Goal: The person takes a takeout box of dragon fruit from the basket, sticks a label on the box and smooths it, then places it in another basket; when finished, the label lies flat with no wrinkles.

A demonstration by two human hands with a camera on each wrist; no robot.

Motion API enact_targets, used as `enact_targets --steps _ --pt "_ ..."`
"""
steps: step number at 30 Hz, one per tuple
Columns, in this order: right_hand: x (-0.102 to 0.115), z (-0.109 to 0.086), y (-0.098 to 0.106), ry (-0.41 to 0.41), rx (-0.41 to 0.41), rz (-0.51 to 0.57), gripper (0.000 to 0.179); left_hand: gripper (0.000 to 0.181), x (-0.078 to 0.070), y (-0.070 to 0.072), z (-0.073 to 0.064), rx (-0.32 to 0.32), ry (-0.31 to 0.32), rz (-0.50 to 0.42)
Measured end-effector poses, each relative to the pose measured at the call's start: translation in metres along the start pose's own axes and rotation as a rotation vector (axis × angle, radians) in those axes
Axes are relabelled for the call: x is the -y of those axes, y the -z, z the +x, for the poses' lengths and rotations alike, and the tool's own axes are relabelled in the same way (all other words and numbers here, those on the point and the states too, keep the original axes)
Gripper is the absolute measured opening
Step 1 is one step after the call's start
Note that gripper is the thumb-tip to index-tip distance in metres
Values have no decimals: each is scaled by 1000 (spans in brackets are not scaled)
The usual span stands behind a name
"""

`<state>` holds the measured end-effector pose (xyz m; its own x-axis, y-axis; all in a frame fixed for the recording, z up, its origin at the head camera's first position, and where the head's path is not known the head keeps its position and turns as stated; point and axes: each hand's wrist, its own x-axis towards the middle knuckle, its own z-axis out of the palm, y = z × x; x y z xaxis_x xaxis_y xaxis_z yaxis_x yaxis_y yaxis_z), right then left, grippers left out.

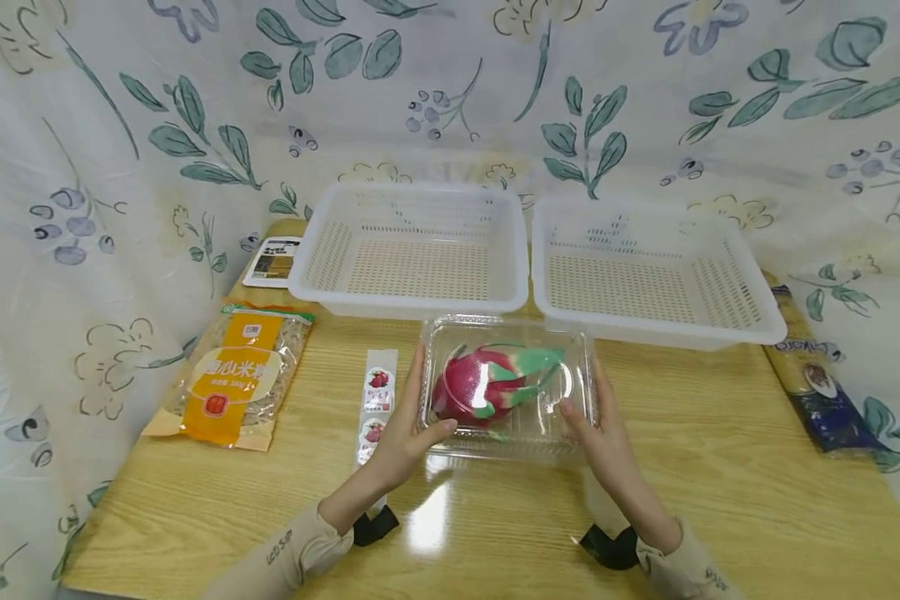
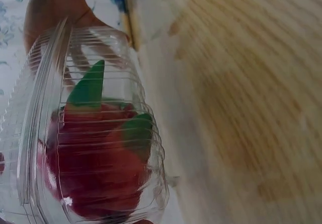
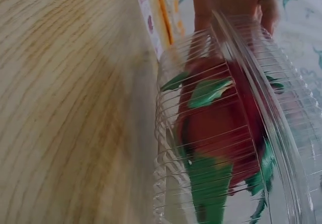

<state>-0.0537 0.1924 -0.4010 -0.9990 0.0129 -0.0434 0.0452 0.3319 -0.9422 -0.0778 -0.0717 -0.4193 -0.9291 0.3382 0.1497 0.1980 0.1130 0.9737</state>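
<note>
Gripping a clear clamshell box (image 1: 513, 443) over the counter (image 1: 510, 542) by its short ends, with left hand (image 1: 399, 435) and right hand (image 1: 602, 432) curled round it. Probably light, slick and easily dented; best taken by the rim, without squeezing the dragon fruit (image 1: 471, 387) inside. Can't make out the small script on the sticker strip (image 1: 378, 392) beside the left hand. Farther out, can read "米粉" on the orange bag (image 1: 242, 379) and "kara" on the gold-and-blue packet (image 1: 821, 392), with white baskets (image 1: 408, 301) behind the box.

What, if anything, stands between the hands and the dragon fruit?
Only the clear plastic box: the left hand and the right hand hold it at opposite ends, and the dragon fruit lies inside, behind its see-through plastic. Nothing visible comes between the hands and the box itself.
</note>
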Motion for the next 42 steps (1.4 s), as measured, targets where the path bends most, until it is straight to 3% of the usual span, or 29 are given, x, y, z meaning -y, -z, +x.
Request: enact_targets --steps 11,23,28,34,37,39,42 --pt "-9 -3 -2 -69 -4 -57 78 99 10 -3 -3 39 112 32" --pt "-20 -3 -3 -136 14 -82 79 95 11 -5 -1 39 164 71" --pt "-24 -2 0 -154 37 -100 80 94 9 -4 2 66 185 46" --pt "-26 -1 2 -175 45 -124 80 78 12 10 5 97 149 -69" --pt "-26 -1 2 -184 49 -116 80 69 16 23 6 27 112 -89" --pt "-26 -2 2 -189 53 -109 80 66 20 33 6 -65 111 -84" --pt "-25 -2 2 -191 54 -105 79 65 28 48 5 -231 172 -61"
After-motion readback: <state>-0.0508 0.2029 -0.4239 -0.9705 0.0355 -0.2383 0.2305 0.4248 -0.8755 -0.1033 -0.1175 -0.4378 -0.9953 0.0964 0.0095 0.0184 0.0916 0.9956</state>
